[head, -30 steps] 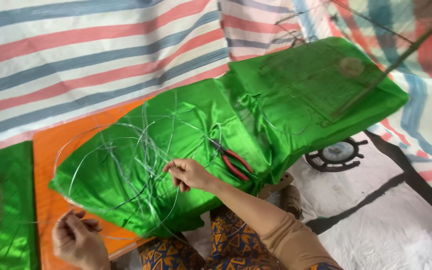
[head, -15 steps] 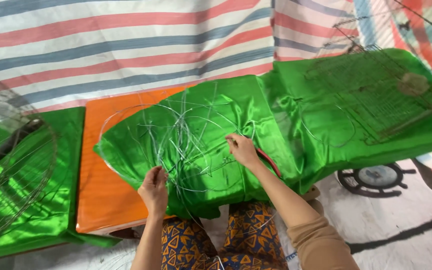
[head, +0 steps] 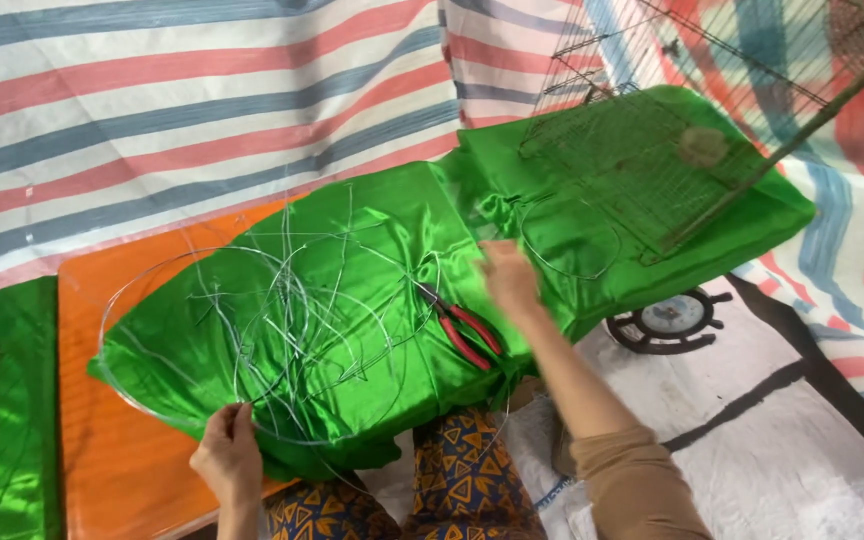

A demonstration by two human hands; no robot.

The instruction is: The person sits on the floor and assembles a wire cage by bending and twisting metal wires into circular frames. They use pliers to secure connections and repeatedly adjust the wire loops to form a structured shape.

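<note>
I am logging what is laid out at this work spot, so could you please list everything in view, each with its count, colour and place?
green cloth: several satin pieces, green, spread over the board, at far left and under the cage at right
wire: a loose tangle of thin loops, silver, on the middle cloth
pliers: one, red handles, on the cloth beside the wire
board: one, orange, under the cloth at left
wire cage: one, grey, on the cloth at upper right
striped sheet: one, red, blue and white, behind
round wheel-shaped thing: one, dark, on the white ground sheet
left hand: on the wire at the cloth's near edge
right hand: blurred, over the cloth past the pliers
</note>
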